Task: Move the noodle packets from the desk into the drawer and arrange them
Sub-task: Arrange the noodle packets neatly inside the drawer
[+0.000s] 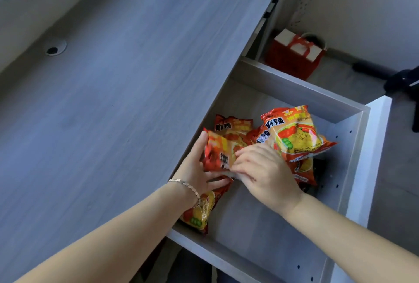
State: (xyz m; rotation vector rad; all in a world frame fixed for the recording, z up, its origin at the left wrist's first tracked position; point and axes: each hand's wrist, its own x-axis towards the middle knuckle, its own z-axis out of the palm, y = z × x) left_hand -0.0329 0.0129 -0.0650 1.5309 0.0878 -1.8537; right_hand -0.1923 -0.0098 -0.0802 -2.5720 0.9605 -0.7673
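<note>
The grey drawer (pixel 301 92) is pulled out beside the grey wooden desk (pixel 113 101). Several red-and-yellow noodle packets lie inside it. My left hand (pixel 197 169), with a bracelet on its wrist, grips one packet (pixel 218 153) from the left, and my right hand (pixel 265 169) holds the same packet from the right. Against my right hand's far side leans a tilted packet (pixel 297 133). Another packet (pixel 233 127) lies farther back. One more packet (pixel 201 210) lies under my left wrist by the drawer's near wall. Further packets (pixel 303 169) are partly hidden beneath.
A cable hole (pixel 55 48) sits in the desk top at the left. A red gift bag (pixel 297 56) stands on the floor past the drawer. A black tripod-like object (pixel 401 78) is at the far right. The near half of the drawer floor (pixel 260 226) is bare.
</note>
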